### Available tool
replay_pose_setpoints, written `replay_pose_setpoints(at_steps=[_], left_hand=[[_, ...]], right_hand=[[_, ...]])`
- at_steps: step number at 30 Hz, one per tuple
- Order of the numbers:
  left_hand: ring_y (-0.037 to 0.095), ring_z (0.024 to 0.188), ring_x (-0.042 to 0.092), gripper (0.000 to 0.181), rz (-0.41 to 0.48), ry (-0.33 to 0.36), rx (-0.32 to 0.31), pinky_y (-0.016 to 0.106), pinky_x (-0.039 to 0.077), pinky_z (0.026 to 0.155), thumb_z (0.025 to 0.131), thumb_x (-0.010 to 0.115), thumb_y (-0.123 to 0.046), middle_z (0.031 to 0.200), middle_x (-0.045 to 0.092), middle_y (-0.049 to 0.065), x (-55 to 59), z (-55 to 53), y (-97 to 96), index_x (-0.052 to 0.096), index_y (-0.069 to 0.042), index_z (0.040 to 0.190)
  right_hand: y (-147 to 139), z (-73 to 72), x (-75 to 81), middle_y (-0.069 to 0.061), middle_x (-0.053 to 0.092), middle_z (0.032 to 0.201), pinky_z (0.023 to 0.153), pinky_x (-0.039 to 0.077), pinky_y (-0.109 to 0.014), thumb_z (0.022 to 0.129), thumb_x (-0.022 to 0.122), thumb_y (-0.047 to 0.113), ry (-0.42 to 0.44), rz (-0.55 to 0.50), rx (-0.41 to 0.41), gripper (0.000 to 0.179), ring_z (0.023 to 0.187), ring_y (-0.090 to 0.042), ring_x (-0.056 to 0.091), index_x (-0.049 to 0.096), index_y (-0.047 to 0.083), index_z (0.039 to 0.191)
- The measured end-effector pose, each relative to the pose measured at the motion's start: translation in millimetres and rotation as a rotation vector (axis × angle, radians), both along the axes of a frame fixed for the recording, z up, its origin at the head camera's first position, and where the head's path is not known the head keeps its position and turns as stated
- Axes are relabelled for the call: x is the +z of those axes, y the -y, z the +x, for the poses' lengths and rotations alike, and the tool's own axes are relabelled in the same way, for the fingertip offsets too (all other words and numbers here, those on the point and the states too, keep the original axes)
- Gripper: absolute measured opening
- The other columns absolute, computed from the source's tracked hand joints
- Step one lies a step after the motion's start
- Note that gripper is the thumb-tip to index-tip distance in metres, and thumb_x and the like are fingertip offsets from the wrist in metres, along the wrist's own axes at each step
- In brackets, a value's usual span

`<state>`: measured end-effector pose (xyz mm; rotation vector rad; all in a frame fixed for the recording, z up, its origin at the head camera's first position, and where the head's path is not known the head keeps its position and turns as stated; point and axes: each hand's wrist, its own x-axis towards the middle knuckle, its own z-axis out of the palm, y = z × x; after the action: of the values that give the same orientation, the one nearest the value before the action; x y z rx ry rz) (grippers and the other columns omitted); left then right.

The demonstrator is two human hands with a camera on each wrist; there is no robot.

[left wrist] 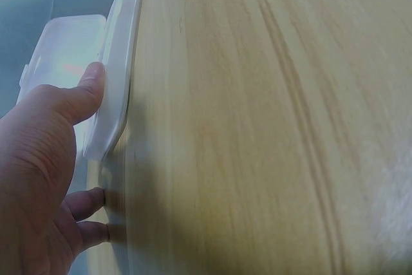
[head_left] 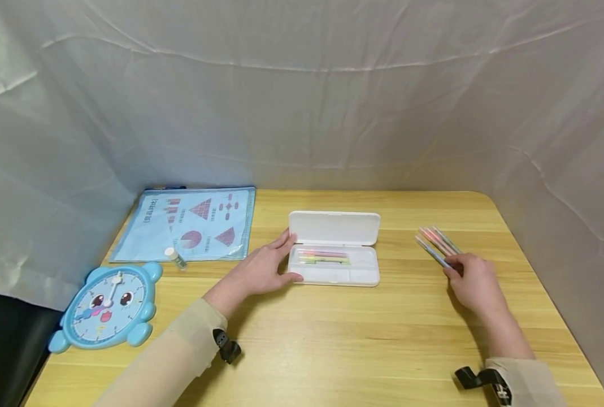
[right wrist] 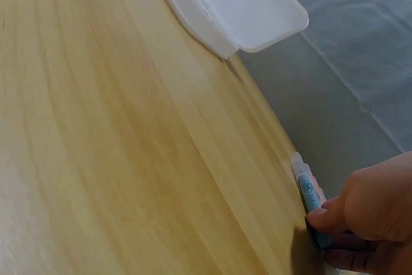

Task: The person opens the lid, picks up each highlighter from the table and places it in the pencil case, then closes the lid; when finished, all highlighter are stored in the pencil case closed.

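On the wooden tabletop (head_left: 332, 333), an open white pencil case (head_left: 334, 254) lies at centre, lid folded back toward the rear; a few coloured pens (head_left: 324, 258) lie inside its tray. The left hand (head_left: 261, 270) rests against the case's left end: the thumb presses the near left corner, and the fingers lie fairly straight along the left edge, so this grip is spread and closes on nothing. The left wrist view confirms the thumb on the case rim (left wrist: 116, 94).

Well to the right of the case, a loose bundle of pens (head_left: 438, 244) lies on the tabletop, fanned toward the rear. The right hand (head_left: 473, 282) sits at the near end of this bundle, its fingertips pinching a blue pen (right wrist: 310, 196) by the near end; the rest of the bundle extends away from the grip.

At the left edge lie a blue zip pouch (head_left: 190, 223), a small glue stick (head_left: 176, 258) and a blue toy clock (head_left: 107, 306).
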<state>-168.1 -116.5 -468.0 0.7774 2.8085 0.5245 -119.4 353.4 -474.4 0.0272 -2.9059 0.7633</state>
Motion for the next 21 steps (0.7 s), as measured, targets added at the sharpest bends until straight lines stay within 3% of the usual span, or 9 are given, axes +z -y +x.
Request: replay_pose_setpoints(at_steps=[10, 13, 18, 21], left_hand=[[0.038, 0.145, 0.045, 0.106, -0.007, 0.006, -0.005, 0.046, 0.044, 0.116, 0.094, 0.068, -0.069, 0.174, 0.012, 0.009, -0.6, -0.4, 0.2, 0.017, -0.014, 0.169], [0.038, 0.145, 0.045, 0.106, -0.007, 0.002, -0.008, 0.045, 0.043, 0.116, 0.094, 0.068, -0.069, 0.174, 0.013, 0.010, -0.8, -0.6, 0.4, 0.018, -0.013, 0.169], [0.038, 0.145, 0.045, 0.106, -0.001, 0.002, -0.002, 0.046, 0.043, 0.116, 0.094, 0.068, -0.068, 0.174, 0.013, 0.009, 0.3, -0.5, 0.2, 0.018, -0.014, 0.169], [0.038, 0.145, 0.045, 0.105, 0.000, 0.002, 0.002, 0.047, 0.043, 0.116, 0.094, 0.069, -0.068, 0.174, 0.013, 0.009, 0.6, -0.5, 0.1, 0.018, -0.014, 0.169]], right_hand=[[14, -1.1, 10.3, -0.028, 0.066, 0.104, 0.077, 0.050, -0.056, 0.100, 0.064, -0.003, -0.093, -0.059, -0.007, 0.020, 0.091, -0.042, 0.062, 0.069, -0.010, 0.118], [19, -3.4, 18.1, -0.028, 0.066, 0.103, 0.073, 0.051, -0.049, 0.099, 0.065, -0.005, -0.138, -0.081, 0.001, 0.019, 0.088, -0.041, 0.063, 0.070, -0.010, 0.117], [31, -8.1, 35.1, -0.024, 0.067, 0.103, 0.071, 0.046, -0.026, 0.100, 0.065, -0.005, -0.194, -0.123, 0.023, 0.020, 0.088, -0.038, 0.065, 0.071, -0.009, 0.118], [39, -9.6, 46.5, -0.021, 0.067, 0.103, 0.073, 0.044, -0.024, 0.100, 0.066, -0.004, -0.228, -0.139, 0.036, 0.019, 0.090, -0.036, 0.065, 0.072, -0.006, 0.118]])
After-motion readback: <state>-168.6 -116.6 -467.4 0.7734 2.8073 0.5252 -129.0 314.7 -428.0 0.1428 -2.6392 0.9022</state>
